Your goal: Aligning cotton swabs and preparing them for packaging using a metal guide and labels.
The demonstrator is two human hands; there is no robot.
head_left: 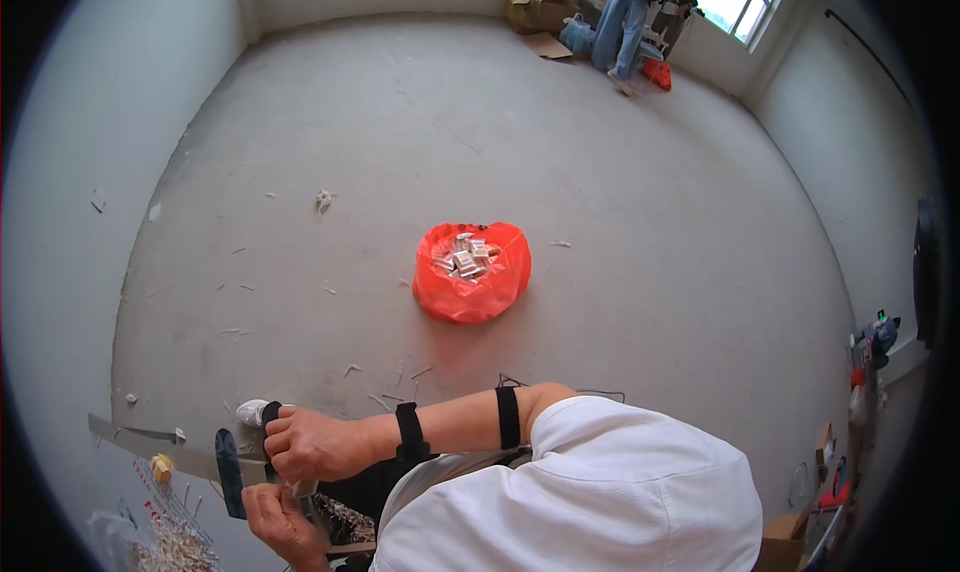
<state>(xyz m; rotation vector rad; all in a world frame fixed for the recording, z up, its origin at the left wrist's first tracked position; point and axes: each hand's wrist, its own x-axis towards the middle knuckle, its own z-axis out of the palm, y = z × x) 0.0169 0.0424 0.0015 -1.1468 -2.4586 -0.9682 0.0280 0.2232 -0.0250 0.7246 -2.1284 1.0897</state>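
My right hand (315, 450), at the end of a forearm with black straps, is curled with its fingers pressed together at the lower left. Just below it, my left hand (285, 522) is bent with thumb and fingers closed together. A small pale thing (302, 488) shows between the two hands; its kind is too small to make out. A dark, long, rounded strip (229, 474) stands beside the hands. Under them, a container (345, 550) holds many thin light and brown pieces, partly hidden by my arms.
A red plastic bag (470, 307) full of small packets stands on the floor. On the white table (240, 544) lie a pile of thin pale sticks (175, 550) and a yellow piece (161, 467). White scraps (323, 202) litter the floor. People (622, 27) stand near boxes (540, 14) at the back.
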